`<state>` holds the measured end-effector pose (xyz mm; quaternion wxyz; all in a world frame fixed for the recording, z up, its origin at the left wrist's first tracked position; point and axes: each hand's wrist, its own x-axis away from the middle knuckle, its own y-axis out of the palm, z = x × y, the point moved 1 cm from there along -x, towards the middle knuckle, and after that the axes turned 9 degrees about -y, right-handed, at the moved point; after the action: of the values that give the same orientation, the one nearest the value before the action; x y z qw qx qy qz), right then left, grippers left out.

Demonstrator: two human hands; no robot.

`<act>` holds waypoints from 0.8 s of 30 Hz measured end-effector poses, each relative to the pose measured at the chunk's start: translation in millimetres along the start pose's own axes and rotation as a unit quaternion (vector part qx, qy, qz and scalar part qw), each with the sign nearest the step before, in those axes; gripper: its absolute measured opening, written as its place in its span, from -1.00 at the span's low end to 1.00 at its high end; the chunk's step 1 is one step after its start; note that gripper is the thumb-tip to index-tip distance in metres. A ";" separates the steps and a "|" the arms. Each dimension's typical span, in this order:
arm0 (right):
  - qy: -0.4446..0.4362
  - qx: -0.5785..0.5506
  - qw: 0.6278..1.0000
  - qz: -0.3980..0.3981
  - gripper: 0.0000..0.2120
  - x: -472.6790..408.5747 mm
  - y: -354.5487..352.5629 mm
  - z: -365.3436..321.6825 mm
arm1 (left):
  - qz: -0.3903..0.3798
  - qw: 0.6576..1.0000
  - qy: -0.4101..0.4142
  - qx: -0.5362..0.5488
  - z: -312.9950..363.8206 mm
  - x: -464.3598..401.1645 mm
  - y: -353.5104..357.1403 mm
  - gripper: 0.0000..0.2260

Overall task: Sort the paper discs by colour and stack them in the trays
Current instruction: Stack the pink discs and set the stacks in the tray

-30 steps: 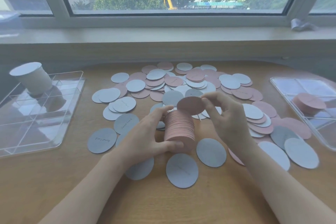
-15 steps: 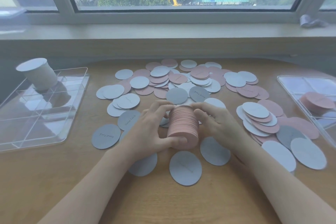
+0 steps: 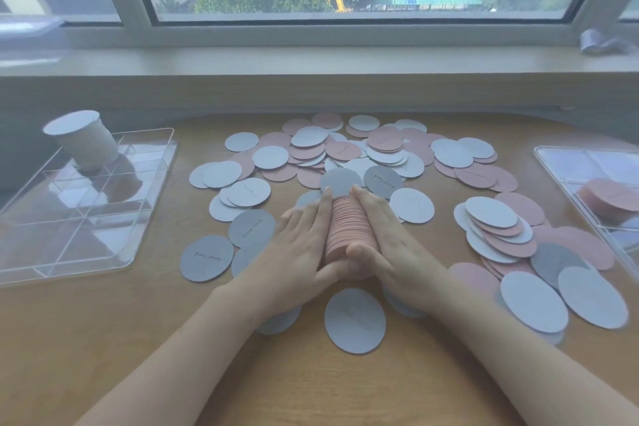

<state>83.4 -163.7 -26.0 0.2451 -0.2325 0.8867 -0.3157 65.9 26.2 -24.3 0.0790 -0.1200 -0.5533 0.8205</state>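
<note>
Both flat-fingered hands, left hand (image 3: 304, 239) and right hand (image 3: 383, 239), press the pink disc stack (image 3: 345, 228) between them amid the scattered discs (image 3: 345, 156), well apart from the right tray (image 3: 553, 162); uneven squeeze could buckle it, spilling discs.

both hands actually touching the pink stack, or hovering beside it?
Touching. In the head view the left hand and right hand press flat against opposite sides of the pink stack, with no gap visible.
</note>
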 end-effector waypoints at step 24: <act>-0.093 -0.117 0.983 0.106 -0.43 -17.2 -4.0 -40.9 | 0.060 0.927 -0.096 0.358 -24.7 18.7 -54.0 -0.39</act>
<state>74.0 -138.4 9.4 0.3296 -0.1926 0.9104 -0.1596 54.8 73.3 14.8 0.0139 -0.0378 -0.2190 0.9749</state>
